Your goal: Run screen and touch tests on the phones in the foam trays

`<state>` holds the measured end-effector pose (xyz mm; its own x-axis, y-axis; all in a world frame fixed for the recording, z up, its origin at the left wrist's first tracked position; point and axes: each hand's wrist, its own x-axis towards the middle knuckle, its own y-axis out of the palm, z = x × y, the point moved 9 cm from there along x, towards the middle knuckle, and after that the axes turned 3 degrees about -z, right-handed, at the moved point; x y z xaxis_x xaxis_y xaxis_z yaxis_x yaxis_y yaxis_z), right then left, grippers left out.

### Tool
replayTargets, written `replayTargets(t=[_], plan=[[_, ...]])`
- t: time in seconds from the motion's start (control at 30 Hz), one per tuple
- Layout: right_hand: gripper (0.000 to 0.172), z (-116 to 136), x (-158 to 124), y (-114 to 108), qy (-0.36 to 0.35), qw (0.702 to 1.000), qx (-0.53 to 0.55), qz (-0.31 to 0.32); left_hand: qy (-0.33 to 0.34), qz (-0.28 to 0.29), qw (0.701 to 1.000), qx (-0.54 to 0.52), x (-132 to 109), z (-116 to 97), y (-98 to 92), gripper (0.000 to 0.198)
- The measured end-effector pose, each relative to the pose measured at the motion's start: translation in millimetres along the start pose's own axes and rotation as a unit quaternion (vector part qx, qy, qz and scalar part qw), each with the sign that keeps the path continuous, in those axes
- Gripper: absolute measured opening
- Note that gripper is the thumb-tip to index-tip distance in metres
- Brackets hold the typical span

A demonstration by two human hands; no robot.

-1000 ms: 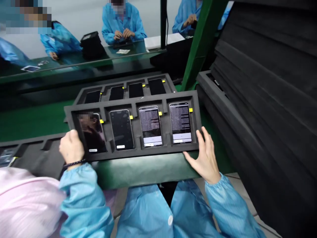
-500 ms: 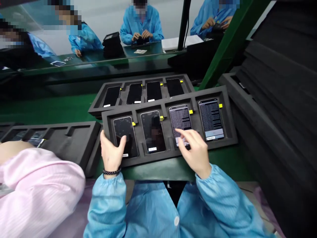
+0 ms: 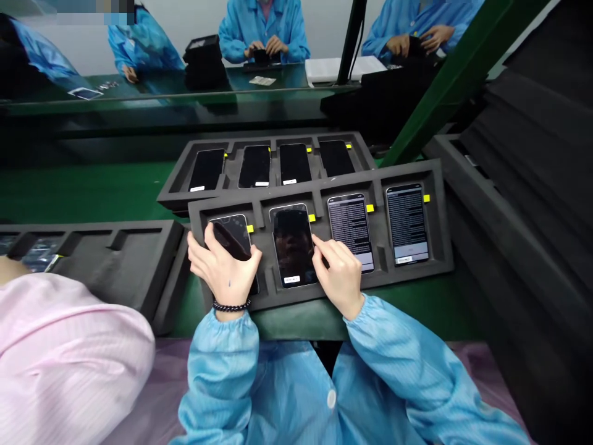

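near foam tray [image 3: 438,262]: dark grey, matte, spongy, rectangular, four cut pockets in a row, one phone flat in each. it sits on the green table [image 3: 83,191], near edge just in front of my body.

writing: third phone [image 3: 349,225] and fourth phone [image 3: 406,221] are lit with dense rows of white text on grey, with a pale bar near the bottom. too small for me to read. first phone [image 3: 234,233] and second phone [image 3: 291,244] are dark, glossy and reflective. the second carries a small white label at its near end, which i can't read. a yellow tab [image 3: 370,208] sits by the far right corner of each phone.

left hand [image 3: 227,269]: palm down over the first phone, in the leftmost pocket. fingers sit at its left side and the thumb at its right edge, clamping it. a black beaded bracelet [image 3: 230,306] is on the wrist.

right hand [image 3: 338,272]: loosely curled, holding nothing. fingertips touch the right edge of the second phone, and the knuckles lie over the near end of the third.

far tray [image 3: 273,137]: same foam, four dark phones, touching the near tray's far edge. an empty tray [image 3: 115,259] lies to the left. a pink sleeve [image 3: 69,358] is near left and a stack of black foam [image 3: 532,173] is on the right.
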<state>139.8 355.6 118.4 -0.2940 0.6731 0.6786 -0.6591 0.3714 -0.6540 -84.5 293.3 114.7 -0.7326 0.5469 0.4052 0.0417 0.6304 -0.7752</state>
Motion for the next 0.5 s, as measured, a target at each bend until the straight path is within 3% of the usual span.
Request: replayTargets(t=[0.2,0.5], plan=[[0.025,1.6,1.5,-0.6,-0.010,1.000,0.017,-0.005,-0.004,-0.002,1.000,-0.003,0.6,2.1,-0.6,0.085],[0.029,5.0,3.3,5.7,-0.033,0.998,0.027,0.052,-0.019,0.002,1.000,-0.006,0.0,2.8,2.0,0.087]])
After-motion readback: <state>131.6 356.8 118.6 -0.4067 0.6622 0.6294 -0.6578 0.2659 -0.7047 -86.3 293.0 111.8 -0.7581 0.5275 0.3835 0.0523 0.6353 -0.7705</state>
